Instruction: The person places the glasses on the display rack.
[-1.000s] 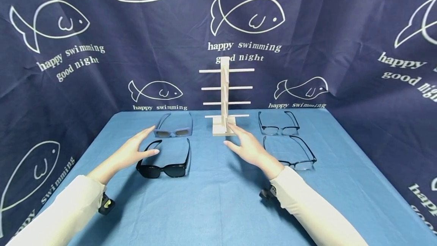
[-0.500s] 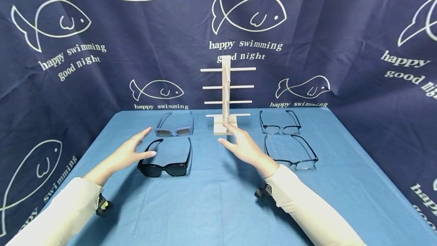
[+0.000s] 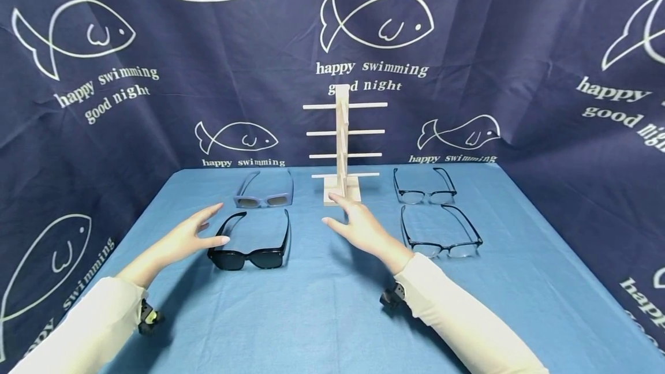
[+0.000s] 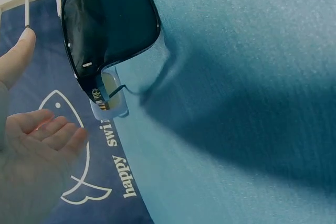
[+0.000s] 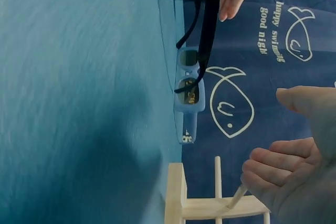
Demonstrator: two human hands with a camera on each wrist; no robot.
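Observation:
My left hand (image 3: 182,241) hovers by the left temple of the black sunglasses (image 3: 227,260), thumb and fingers spread apart with nothing between them. In the left wrist view, a dark lens (image 4: 113,22) of that pair is beside the hand (image 4: 44,145). Behind them sit lavender sunglasses (image 3: 277,200), temples unfolded. My right hand (image 3: 361,228) is held above the cloth in front of a wooden stand (image 3: 341,143) with several crossbars. Its thumb and fingers are apart and hold nothing. Fingers of the right hand (image 5: 283,174) overlap the stand in the right wrist view.
Two pairs of clear-lens glasses lie at the right, black half-rim glasses (image 3: 427,193) behind and dark-framed glasses (image 3: 444,245) in front. A blue cloth (image 3: 291,328) covers the table. A navy curtain (image 3: 291,74) with fish drawings hangs at the back and sides.
Both hands have drifted left and a little towards me. The right hand has come away from the front pair of clear-lens glasses, which shows more fully now. The glasses and stand have not moved.

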